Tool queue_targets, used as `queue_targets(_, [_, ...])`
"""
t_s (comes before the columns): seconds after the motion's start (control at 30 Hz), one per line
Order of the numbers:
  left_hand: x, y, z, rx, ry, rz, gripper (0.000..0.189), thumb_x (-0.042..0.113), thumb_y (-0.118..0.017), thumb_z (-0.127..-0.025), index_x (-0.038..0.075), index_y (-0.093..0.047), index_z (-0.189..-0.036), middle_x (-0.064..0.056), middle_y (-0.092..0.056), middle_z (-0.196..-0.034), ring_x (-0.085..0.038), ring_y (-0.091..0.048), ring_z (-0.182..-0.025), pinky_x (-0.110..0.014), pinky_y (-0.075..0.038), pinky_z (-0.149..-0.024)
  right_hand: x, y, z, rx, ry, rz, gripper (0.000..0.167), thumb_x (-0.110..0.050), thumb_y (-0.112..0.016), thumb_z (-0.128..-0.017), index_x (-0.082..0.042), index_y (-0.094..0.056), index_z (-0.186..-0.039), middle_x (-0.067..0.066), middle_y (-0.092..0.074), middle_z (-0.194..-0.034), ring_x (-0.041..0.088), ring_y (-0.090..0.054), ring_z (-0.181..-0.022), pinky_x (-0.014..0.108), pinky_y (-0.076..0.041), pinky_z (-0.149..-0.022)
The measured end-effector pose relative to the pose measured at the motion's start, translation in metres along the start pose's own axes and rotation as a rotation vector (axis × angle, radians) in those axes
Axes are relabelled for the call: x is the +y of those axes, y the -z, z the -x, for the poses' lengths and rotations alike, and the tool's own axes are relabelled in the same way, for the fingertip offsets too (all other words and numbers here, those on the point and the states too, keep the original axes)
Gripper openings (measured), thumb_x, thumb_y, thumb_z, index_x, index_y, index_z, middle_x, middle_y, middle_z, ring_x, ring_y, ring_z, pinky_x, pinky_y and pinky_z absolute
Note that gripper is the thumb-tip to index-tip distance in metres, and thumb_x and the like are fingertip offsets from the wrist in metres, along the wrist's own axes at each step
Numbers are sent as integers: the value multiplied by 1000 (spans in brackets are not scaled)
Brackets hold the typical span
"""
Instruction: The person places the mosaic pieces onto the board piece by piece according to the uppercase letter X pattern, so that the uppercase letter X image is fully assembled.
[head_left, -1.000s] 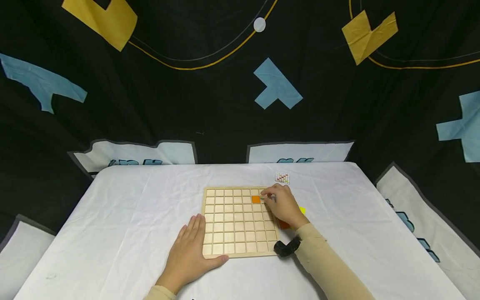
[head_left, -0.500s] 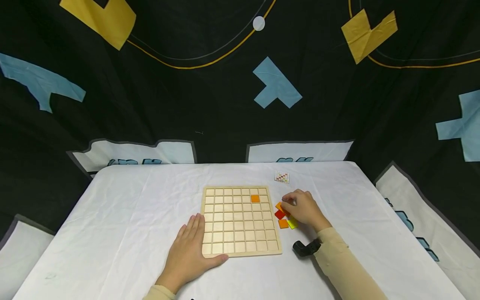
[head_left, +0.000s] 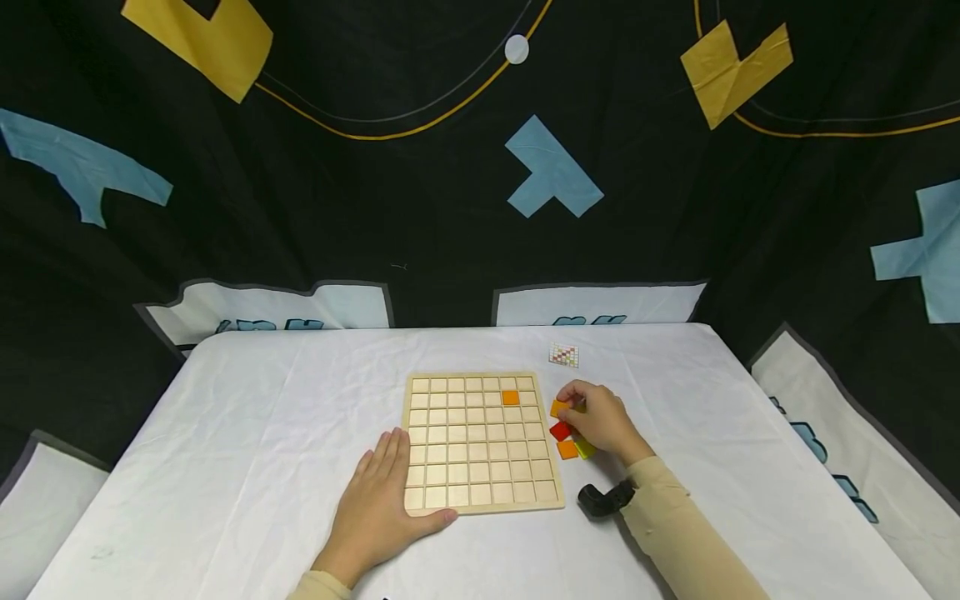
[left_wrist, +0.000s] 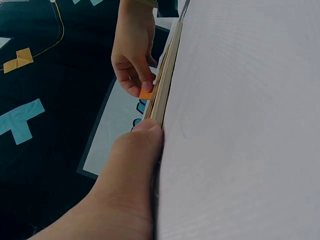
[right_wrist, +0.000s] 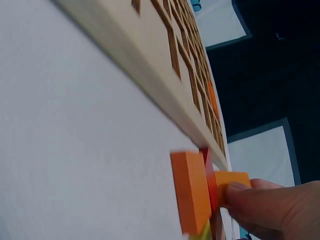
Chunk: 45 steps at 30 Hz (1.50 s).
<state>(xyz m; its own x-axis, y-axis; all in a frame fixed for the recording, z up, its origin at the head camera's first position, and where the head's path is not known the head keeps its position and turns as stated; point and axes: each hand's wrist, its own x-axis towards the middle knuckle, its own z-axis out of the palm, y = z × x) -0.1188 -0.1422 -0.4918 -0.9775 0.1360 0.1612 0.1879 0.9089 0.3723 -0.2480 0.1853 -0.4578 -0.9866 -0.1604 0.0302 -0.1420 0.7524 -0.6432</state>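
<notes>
A wooden grid board [head_left: 459,511] lies on the white table with one orange tile [head_left: 510,397] in a cell near its far right corner. My left hand [head_left: 378,508] lies along the board's left side, fingers straight and thumb at the front edge. Just right of the board, my right hand [head_left: 598,419] pinches another orange tile [right_wrist: 231,182] between thumb and fingers. Beside that hand lie a red tile [head_left: 560,431], a loose orange tile [head_left: 567,450] and a yellow tile [head_left: 584,448] partly covered by the hand.
A small printed card with a coloured grid pattern [head_left: 564,355] lies beyond the board's far right corner. White cloth [head_left: 285,417] covers the table. A black patterned curtain [head_left: 450,217] hangs behind it. A black wrist camera mount [head_left: 603,500] sticks out from the right sleeve.
My right hand has left the board's far right part and moved right to the loose tiles, then shifted slightly and pinched an orange one. The left hand stays still.
</notes>
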Motion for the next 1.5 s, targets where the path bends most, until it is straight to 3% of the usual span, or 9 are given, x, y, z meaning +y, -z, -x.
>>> queue_targets(0.1, [0, 0, 0, -1, 0, -1, 132, 91, -54, -69, -5, -23, -154, -18, -20, -164, -34, -20, -153, -52, -19, -124, -6, -4, -1, -7, -13, -97, 13, -10, -71, -91, -13, -65, -103, 5, -65, -87, 14, -61, -59, 25, -54, -52])
queue_targets(0.33, [0, 0, 0, -2, 2, 0, 132, 90, -54, -69, -5, -23, -154, -18, -21, -164, -34, -20, -153, -52, -19, -124, -31, -20, -6, 12, 64, -122, 13, -12, -73, -90, -17, -67, -101, 0, -67, -94, 13, -55, -69, 25, -50, -63])
queue_targets(0.53, [1, 0, 0, 1, 0, -3, 132, 90, -55, -69, -6, -25, -154, -19, -22, -163, -35, -21, -153, -53, -20, -123, -51, -38, -9, -44, 121, -148, 12, -13, -74, -90, -17, -68, -100, -4, -67, -92, 12, -59, -78, 27, -50, -74])
queue_targets(0.73, [1, -1, 0, 9, -7, -4, 131, 89, -56, -69, -7, -27, -153, -20, -25, -162, -36, -23, -152, -53, -22, -123, -58, -50, -12, -68, 191, -71, 11, -16, -74, -90, -18, -68, -99, -6, -65, -85, 10, -56, -79, 26, -47, -76])
queue_targets(1.13, [0, 0, 0, 9, -2, -4, 131, 90, -56, -68, -6, -26, -153, -20, -24, -163, -35, -22, -152, -52, -21, -123, -61, -53, -12, -85, 251, 40, 10, -20, -72, -92, -18, -75, -101, -4, -65, -100, 15, -61, -96, 38, -50, -92])
queue_targets(1.3, [2, 1, 1, 4, 0, 4, 131, 90, -55, -69, -6, -26, -153, -20, -24, -163, -35, -23, -152, -53, -21, -123, -60, -48, -8, -114, 291, 117, 17, -21, -73, -91, -16, -79, -106, -2, -64, -100, 17, -58, -96, 35, -49, -85])
queue_targets(1.5, [2, 1, 0, 5, -1, 2, 130, 90, -54, -69, -6, -27, -153, -20, -26, -162, -36, -23, -152, -54, -22, -123, -52, -34, -1, -121, 270, 67, 22, -17, -72, -91, -17, -76, -113, -5, -60, -94, 12, -52, -83, 28, -45, -73])
